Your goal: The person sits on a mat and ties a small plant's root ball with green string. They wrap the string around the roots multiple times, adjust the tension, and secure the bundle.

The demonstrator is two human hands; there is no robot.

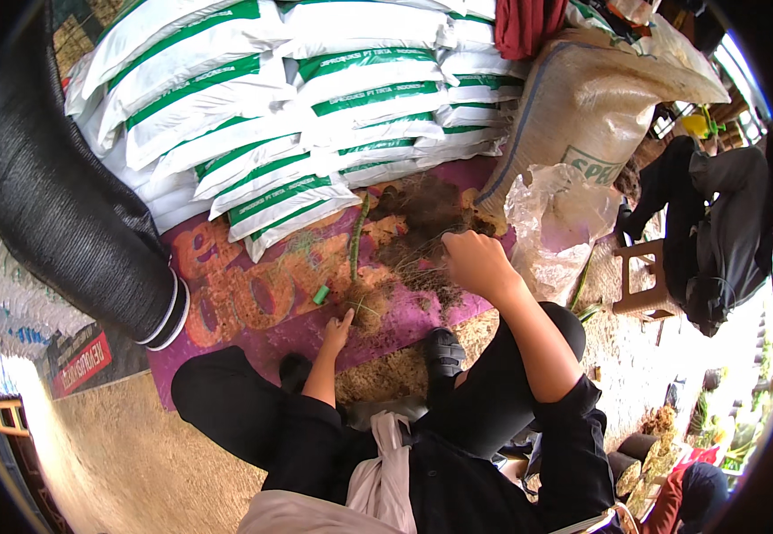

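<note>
Hiding palm: R hand (477, 261), hold unclr.

A: Upper body?
B: Dressed in a black top (462, 481), with loose black sleeves (575, 409) ending around the elbows.
A: Over it?
B: Draped with a pale greyish-beige cloth (385, 472), folded and gathered down the chest.
A: Below?
B: Clad in black trousers (226, 396), covering both knees. Shod in dark footwear (444, 352), with broad straps showing on the right foot.
A: Left hand (338, 331), right hand (477, 262)?
B: Bare, forearms too.
</note>
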